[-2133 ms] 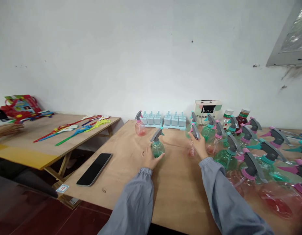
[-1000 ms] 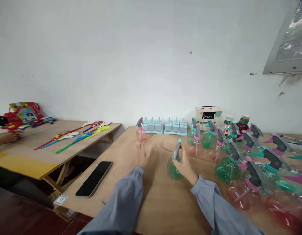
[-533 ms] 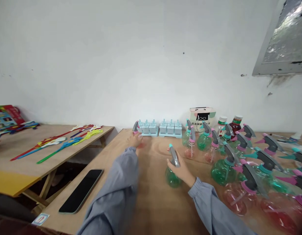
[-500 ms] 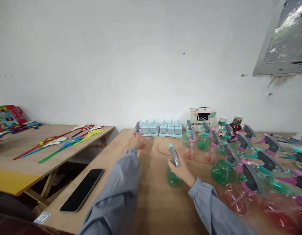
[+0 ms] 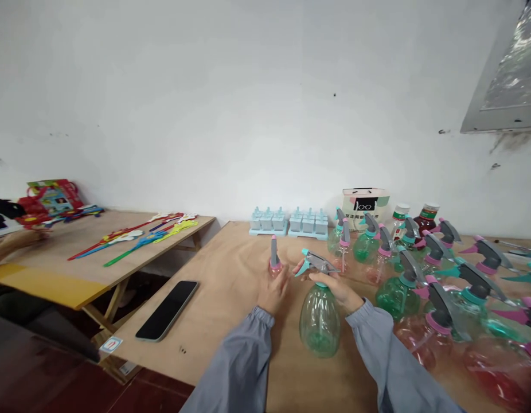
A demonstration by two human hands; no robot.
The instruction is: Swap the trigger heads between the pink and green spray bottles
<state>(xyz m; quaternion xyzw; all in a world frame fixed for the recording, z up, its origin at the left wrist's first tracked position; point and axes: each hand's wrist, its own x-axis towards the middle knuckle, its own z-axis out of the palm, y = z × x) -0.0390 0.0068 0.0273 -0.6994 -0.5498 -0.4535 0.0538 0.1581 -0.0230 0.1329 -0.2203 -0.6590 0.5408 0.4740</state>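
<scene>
My left hand is wrapped around a pink spray bottle with a grey trigger head. Most of that bottle's body is hidden behind my fingers. My right hand grips the grey-and-teal head of a clear green spray bottle, its fingers around the neck and trigger. This green bottle looks upright, its nozzle pointing left toward my left hand. The two bottles are apart, side by side near the middle of the wooden table. To the right stand several more pink and green spray bottles.
Two light-blue popsicle molds sit by the wall, left of a printed paper bag and two capped bottles. A phone lies at left. Another table holds colourful hand-shaped sticks; a person's arm reaches over it.
My left hand has brought the pink bottle back and right, toward the green one. The green bottle has come nearer, its nozzle turned left. The view has shifted left; another person's arm shows more.
</scene>
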